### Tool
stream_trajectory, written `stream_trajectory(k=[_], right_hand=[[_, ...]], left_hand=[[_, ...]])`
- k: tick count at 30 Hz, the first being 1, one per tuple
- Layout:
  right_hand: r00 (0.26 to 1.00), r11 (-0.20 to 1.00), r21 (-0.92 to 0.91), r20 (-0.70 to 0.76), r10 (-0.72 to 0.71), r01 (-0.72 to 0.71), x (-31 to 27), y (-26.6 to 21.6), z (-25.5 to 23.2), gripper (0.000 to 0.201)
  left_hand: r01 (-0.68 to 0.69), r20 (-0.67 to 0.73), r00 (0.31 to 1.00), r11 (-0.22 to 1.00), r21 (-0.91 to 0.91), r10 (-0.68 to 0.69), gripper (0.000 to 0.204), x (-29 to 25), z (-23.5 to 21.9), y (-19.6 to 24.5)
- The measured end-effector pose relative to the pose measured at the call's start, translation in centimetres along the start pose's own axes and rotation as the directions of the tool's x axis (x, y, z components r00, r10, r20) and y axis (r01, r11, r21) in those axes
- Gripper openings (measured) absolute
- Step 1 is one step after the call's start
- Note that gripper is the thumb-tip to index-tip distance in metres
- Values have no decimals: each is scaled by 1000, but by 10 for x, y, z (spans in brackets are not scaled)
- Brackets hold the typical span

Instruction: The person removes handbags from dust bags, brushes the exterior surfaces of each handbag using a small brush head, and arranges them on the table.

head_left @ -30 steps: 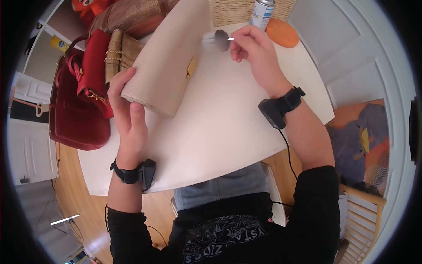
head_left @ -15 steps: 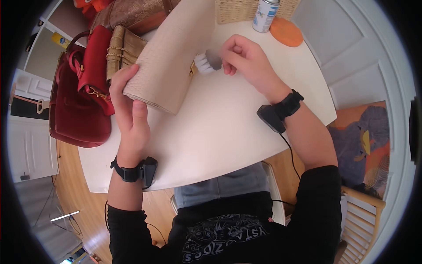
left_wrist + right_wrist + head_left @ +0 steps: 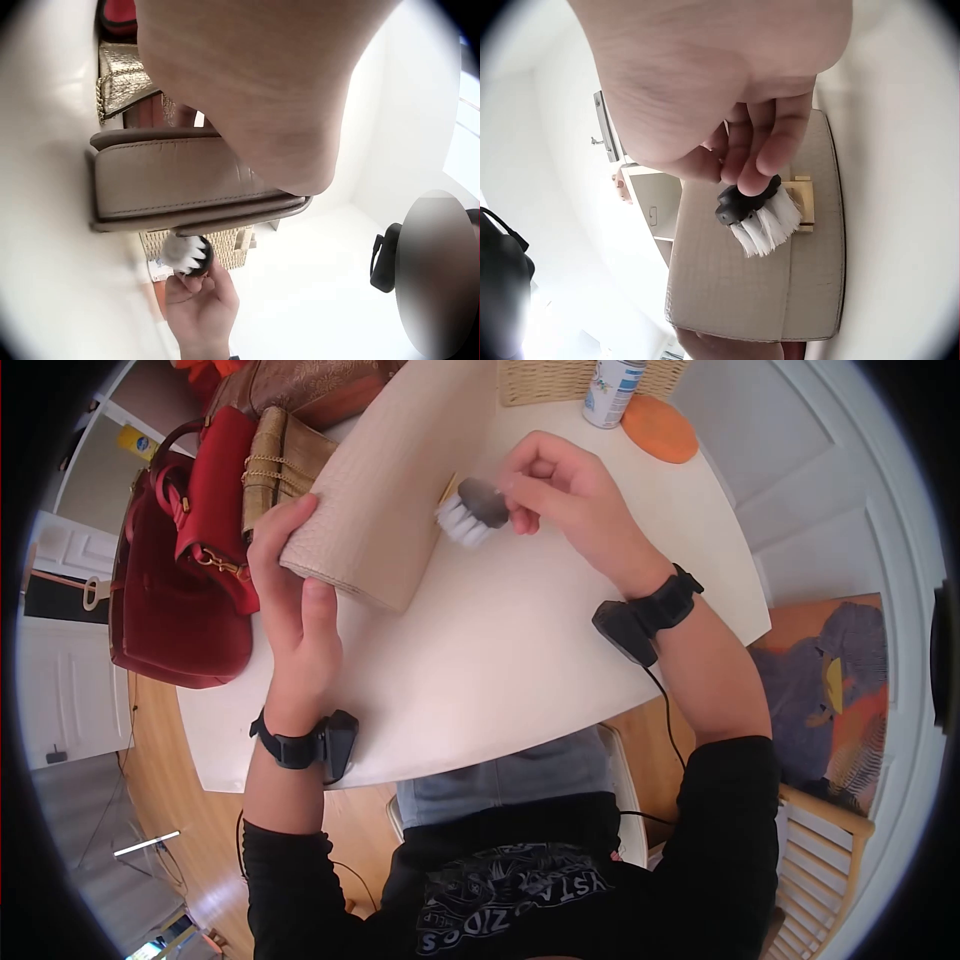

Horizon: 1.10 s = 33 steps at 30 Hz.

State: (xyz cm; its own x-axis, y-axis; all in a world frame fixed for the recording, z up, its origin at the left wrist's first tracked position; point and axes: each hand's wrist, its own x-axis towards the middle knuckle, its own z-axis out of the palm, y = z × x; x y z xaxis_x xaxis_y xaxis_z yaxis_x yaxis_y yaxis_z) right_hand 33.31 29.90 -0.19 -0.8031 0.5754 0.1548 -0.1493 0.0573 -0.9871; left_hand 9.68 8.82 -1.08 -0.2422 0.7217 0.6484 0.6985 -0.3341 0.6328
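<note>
My left hand (image 3: 298, 622) grips the near end of a beige textured handbag (image 3: 365, 510), thumb on the end and fingers along its left side. The bag stands tilted on the table, and its stitched end panel (image 3: 169, 176) shows in the left wrist view. Between thumb and fingers, my right hand (image 3: 575, 500) pinches a small round brush (image 3: 484, 502) with a black back and white bristles. The bristles (image 3: 765, 229) are close to the bag's flap, beside its gold clasp (image 3: 805, 204). The right fingers partly hide the brush's back.
Left of the bag are a gold chain purse (image 3: 285, 465), a red handbag (image 3: 215, 500) and a dark red bag (image 3: 185, 615). A brown bag (image 3: 300, 395) lies behind. At the back are a wicker basket (image 3: 545, 382), a spray can (image 3: 610, 395) and an orange disc (image 3: 660, 430) on the white table (image 3: 500, 660).
My right hand has brought the brush down and left, from beyond the bag's far right to beside the clasp. My left hand keeps its grip, and the bag has barely shifted.
</note>
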Motion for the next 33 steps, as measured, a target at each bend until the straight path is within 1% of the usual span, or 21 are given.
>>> stream_trajectory(k=[1,3,4,6,7,9,11,13,14,16,17,19,20,22,23,25,26,28,29,31,33], right_hand=[[1000,1000,-1,0,4,-4,-1,5,2,7],[1000,987,-159,10,29,-27,0,15,10,5],[1000,987,-157,4,21,-20,-1,10,9,5],[998,985,-165,-45,50,-57,-3,-1,8,4],[998,985,-164,-42,49,-56,-1,-1,5,4],[994,996,-41,-71,-77,75,0,1,-1,6],[996,996,-72,-80,-50,44,0,2,5,6],[995,990,-134,-97,24,-37,0,6,8,7],[995,990,-133,-97,26,-39,0,5,5,7],[987,993,-88,-139,-85,73,2,2,-3,7],[987,993,-89,-133,-86,74,2,1,-3,7],[978,995,19,-186,-92,97,1,-4,-5,8],[977,995,14,-190,-99,104,1,-4,-4,8],[989,988,-138,-143,42,-62,1,4,2,10],[987,989,-132,-152,45,-65,0,4,-1,10],[983,992,-124,-176,-54,32,2,0,-6,11],[985,992,-124,-166,-50,29,2,-1,-6,11],[960,993,-78,-261,-104,87,2,-4,-6,11],[960,993,-81,-260,-100,82,3,0,-5,11],[990,985,-170,-143,5,-30,5,12,-3,13],[990,986,-163,-142,3,-27,5,13,-3,13]], left_hand=[[-1,-33,999,1000,-22,0,63,0,1,0],[-2,-4,1000,1000,2,2,62,-2,-1,-4],[-5,24,1000,1000,29,4,62,-1,-3,-5],[-18,27,999,999,30,17,61,1,-3,-3],[-13,27,1000,1000,27,13,61,0,-2,-3],[-22,30,999,998,58,20,60,1,-3,0],[-34,34,999,996,85,31,59,-1,-3,1],[-34,39,999,998,45,32,58,1,-3,0],[-33,41,999,998,45,31,58,1,-3,-1],[-9,24,1000,1000,28,8,57,-1,-3,0],[-7,18,1000,999,31,7,57,-1,-4,0],[-64,52,997,998,25,63,57,3,-3,1],[-73,51,996,997,22,72,57,4,-2,1],[-50,28,998,998,46,49,56,1,-2,-2],[-51,38,998,998,44,49,56,1,-1,-3],[-6,12,1000,999,44,6,57,-1,-3,-1],[1,5,1000,999,47,-2,57,0,-3,1],[-54,61,997,998,19,52,59,3,-3,4],[-49,58,997,999,16,48,59,1,-2,4],[-26,39,999,999,44,24,59,1,-3,3],[-12,30,999,1000,16,12,60,0,-3,-3]])
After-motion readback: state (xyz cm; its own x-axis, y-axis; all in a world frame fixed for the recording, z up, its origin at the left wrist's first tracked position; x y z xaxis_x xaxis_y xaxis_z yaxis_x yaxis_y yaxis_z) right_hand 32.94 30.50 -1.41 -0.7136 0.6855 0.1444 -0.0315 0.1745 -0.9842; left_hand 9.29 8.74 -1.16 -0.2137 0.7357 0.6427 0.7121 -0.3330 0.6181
